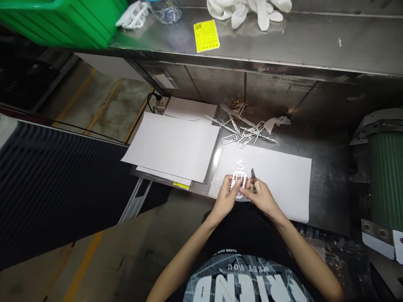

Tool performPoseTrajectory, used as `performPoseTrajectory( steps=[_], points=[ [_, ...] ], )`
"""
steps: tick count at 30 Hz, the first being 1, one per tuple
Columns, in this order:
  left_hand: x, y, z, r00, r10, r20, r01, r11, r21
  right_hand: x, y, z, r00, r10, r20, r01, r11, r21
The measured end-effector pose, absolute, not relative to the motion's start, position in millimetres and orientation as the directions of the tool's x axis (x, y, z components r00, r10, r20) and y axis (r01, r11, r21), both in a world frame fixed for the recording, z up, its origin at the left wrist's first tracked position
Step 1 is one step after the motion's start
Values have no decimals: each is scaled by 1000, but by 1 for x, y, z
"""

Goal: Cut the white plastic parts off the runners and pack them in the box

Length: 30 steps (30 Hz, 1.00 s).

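My left hand (pixel 225 196) pinches a thin white plastic frame (pixel 239 173) with open slots, held low over a white sheet (pixel 283 180) in front of my body. My right hand (pixel 263 199) is closed around a small pair of pliers (pixel 252 179), dark jaws pointing away from me. The thumb and a finger of that hand also reach the frame's right side. A second slotted white piece (pixel 217 181) lies on the sheet beside my left hand. Beyond the sheet, several similar white frames (pixel 242 130) lie in a loose, tangled pile.
Stacked white sheets (pixel 176 144) lie to the left, near a power socket (pixel 162 103). A raised metal shelf (pixel 315 46) bears a green crate (pixel 69 23), a yellow label (pixel 206 35) and white gloves (pixel 245 10). On the right stands a green belt roller (pixel 386 176).
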State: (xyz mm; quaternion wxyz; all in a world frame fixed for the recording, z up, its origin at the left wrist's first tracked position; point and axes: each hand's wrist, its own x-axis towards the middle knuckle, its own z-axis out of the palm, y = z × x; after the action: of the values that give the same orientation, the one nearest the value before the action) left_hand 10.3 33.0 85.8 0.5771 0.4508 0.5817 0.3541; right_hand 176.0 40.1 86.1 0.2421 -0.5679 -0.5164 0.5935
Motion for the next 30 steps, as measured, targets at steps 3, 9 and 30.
performPoseTrajectory(
  steps=[3, 9, 30],
  points=[
    [-3, 41, 124, 52, 936, -348, 9, 348, 937, 181, 36, 126, -377, 830, -410, 249, -336, -908],
    [-33, 51, 179, 238, 885, -401, -67, 427, 902, 211, 49, 181, -497, 761, -416, 376, -244, -894],
    [-29, 53, 195, 362, 806, -469, 59, 482, 874, 210, 57, 200, -503, 720, -478, 474, -233, -849]
  ],
)
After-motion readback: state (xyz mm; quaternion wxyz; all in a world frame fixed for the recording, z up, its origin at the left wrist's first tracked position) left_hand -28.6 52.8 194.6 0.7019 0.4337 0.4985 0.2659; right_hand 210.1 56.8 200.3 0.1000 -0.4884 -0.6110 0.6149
